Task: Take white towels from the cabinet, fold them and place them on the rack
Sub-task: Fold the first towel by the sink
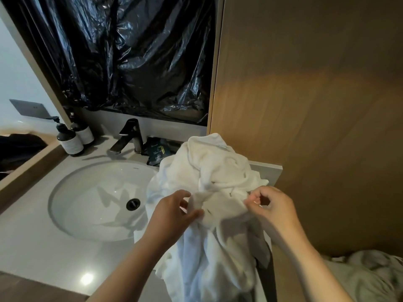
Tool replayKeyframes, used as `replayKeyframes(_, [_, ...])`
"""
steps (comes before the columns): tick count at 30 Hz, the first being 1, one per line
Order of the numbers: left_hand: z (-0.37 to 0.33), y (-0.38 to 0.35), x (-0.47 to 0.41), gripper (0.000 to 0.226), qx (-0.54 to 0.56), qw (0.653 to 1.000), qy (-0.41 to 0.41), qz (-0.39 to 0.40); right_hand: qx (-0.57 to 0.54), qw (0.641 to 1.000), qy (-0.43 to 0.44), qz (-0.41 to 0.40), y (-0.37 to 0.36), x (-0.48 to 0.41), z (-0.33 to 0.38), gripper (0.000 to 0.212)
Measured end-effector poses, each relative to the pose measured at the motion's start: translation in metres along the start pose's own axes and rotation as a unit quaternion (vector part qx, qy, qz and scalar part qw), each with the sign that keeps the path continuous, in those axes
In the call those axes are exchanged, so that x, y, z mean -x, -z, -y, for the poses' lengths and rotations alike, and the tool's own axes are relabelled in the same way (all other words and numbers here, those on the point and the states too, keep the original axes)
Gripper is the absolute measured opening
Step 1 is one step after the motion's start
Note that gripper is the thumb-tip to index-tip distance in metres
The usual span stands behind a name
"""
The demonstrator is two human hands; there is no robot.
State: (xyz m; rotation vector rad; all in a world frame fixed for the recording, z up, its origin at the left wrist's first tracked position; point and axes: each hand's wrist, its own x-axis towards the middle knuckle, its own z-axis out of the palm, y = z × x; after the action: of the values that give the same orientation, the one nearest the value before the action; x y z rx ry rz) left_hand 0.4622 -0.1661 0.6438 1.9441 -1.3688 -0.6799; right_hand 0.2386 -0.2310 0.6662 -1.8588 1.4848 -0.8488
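**Both hands gripping the towel heap [213,171]**

A left hand [174,212] and a right hand [272,205] are each pinching the near edge of the crumpled white towel heap, lying on the counter [32,236] just right of one sink [93,192]. Its towel count cannot be told. One faucet [128,136] and two pump bottles [69,140] are standing behind.

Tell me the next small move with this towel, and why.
Probably draw both hands apart along the edge. The left hand and right hand each pinch the white towel, which lies bunched on the counter beside the sink, so spreading that edge should open it for folding.
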Motion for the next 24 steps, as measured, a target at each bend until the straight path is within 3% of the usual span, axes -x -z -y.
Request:
replayKeyframes(7, [-0.019, 0.004, 0.003, 0.010, 0.078, 0.994, -0.071, -0.024, -0.040, 0.997, 0.020, -0.057, 0.021, 0.004, 0.005, 0.022])
replayKeyframes(11, [-0.037, 0.013, 0.002, 0.012, 0.139, 0.980, -0.133, -0.055, -0.087, 0.992, 0.029, -0.089, 0.039, -0.001, 0.008, 0.020])
replayKeyframes(15, [-0.057, 0.019, -0.005, 0.016, 0.192, 0.973, -0.115, -0.055, -0.115, 0.982, 0.064, -0.135, 0.053, -0.010, 0.020, 0.020])
replayKeyframes(18, [-0.063, 0.017, -0.007, 0.016, 0.184, 0.977, -0.098, -0.051, -0.132, 0.979, 0.074, -0.138, 0.059, -0.015, 0.026, 0.020])
replayKeyframes(21, [-0.055, 0.013, -0.009, 0.014, 0.106, 0.993, -0.056, -0.017, -0.138, 0.979, 0.076, -0.130, 0.059, -0.016, 0.026, 0.021])
replayKeyframes(24, [-0.050, 0.013, -0.008, 0.027, 0.034, 0.998, -0.035, -0.028, -0.144, 0.978, 0.083, -0.124, 0.060, -0.015, 0.025, 0.020])
